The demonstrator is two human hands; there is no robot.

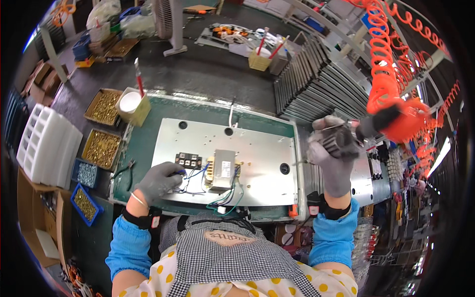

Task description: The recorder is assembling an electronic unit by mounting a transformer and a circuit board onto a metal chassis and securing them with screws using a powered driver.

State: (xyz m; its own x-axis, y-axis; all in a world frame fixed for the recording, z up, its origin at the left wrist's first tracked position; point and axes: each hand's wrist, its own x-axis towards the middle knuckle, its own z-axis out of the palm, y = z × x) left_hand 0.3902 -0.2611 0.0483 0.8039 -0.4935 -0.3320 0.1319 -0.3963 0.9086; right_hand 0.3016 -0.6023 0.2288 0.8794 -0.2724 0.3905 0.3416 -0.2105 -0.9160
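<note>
A flat silver metal panel (198,136) with holes lies on the green-topped bench in front of me. Fixed on it are a black terminal block (188,160) and a boxy transformer (223,170) with blue, dark and green wires. My left hand (161,182), in a grey glove, is at the panel's left part, its fingers pinched around a blue-ended wire (183,173) below the block. Raised beyond the panel's right edge, my gloved right hand (330,153) grips a dark ribbed tool (341,140). The tool is blurred, close to a black-and-red fitting (396,122) under the coiled hose.
Orange coiled hoses (382,54) hang at the right. Boxes of brass hardware (102,148), a blue screw tray (84,172), pliers (129,174) and a pot with a brush (133,111) stand left. White foam blocks (49,143) are farther left; stacked metal frames (321,79) rise far right.
</note>
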